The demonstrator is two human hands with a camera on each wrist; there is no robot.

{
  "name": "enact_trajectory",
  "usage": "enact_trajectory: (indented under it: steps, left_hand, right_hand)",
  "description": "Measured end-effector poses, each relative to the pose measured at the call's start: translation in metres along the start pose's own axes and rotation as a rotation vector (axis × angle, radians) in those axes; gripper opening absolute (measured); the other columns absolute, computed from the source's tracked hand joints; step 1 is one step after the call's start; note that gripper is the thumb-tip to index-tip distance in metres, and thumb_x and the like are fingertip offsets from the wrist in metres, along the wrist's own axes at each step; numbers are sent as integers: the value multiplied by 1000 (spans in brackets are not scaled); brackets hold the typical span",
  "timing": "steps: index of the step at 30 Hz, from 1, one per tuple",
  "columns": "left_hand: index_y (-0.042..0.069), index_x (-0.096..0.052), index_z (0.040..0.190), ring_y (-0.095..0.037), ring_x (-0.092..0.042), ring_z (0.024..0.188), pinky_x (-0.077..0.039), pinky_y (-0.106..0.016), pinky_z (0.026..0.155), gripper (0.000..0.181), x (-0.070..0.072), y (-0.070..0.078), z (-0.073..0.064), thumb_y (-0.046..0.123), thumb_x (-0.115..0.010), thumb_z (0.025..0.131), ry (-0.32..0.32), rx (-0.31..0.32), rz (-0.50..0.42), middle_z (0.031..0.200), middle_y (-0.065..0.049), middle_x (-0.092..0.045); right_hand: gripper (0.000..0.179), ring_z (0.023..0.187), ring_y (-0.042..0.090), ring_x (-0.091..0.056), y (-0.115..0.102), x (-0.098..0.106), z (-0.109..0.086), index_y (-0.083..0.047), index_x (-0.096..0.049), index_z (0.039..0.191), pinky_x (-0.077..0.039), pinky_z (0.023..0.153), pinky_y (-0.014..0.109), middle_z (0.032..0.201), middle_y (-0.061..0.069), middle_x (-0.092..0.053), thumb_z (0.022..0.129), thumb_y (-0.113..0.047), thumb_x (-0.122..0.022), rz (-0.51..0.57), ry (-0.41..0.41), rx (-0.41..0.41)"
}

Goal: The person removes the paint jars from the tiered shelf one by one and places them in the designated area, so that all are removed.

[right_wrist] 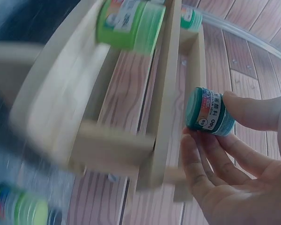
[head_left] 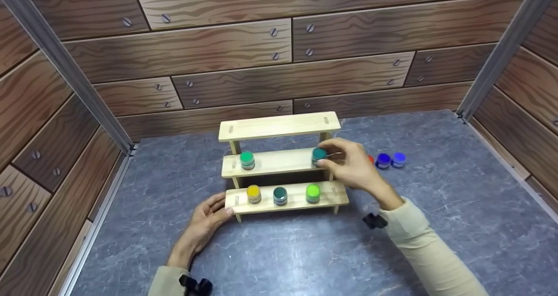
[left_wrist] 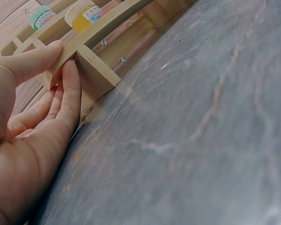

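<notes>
A pale wooden three-step stand (head_left: 279, 125) is at the middle of the table. My left hand (head_left: 205, 222) grips the left end of its lowest step, thumb on top and fingers underneath in the left wrist view. Between thumb and fingertips, my right hand (head_left: 355, 169) pinches a teal paint jar (right_wrist: 210, 112) at the right end of the middle step. A green jar (head_left: 247, 160) stands at that step's left end. Along the lowest step are a yellow jar (head_left: 254, 194), a dark teal jar (head_left: 280, 196) and a light green jar (head_left: 313, 193).
Right of the stand, a dark blue jar (head_left: 383, 161) and a lighter blue jar (head_left: 398, 160) sit on the grey table (head_left: 287, 261), beside a red one (head_left: 371, 159) partly behind my right hand. Wood-patterned walls (head_left: 226, 47) enclose the back and sides.
</notes>
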State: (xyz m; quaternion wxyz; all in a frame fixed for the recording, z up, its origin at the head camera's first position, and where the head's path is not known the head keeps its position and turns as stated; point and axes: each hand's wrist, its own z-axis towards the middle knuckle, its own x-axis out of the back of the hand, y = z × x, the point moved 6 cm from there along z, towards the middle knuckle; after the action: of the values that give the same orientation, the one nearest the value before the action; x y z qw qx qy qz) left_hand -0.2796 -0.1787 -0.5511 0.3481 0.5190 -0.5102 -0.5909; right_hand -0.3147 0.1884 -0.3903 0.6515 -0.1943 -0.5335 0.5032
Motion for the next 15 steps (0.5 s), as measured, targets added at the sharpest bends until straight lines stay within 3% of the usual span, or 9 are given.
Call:
enact_trajectory:
  steps: [9,12,15]
  left_hand:
    - [-14,-31,159,-22,-64,125,-56,-30,109,73,-1,0,0,-3,-69,97,-5,1,14,155,-33,-45]
    - [-15,-31,159,-22,-64,126,-56,-29,109,73,-1,1,-1,-2,-69,98,-13,-6,14,156,-33,-45]
    - [-14,-30,160,-21,-64,127,-56,-28,109,73,-1,1,-1,0,-69,99,-15,-5,19,157,-33,-43]
  right_hand:
    - [38,111,36,-74,22,41,-27,4,-69,131,-61,101,48,124,21,-74,95,-3,-79,-91,50,-40]
    - [39,114,38,-73,28,53,-37,3,-68,134,-61,103,47,127,22,-73,98,-6,-78,-116,61,-58]
    - [41,116,40,-72,36,65,-45,3,-67,136,-62,101,37,129,24,-71,98,-7,-77,-146,77,-69]
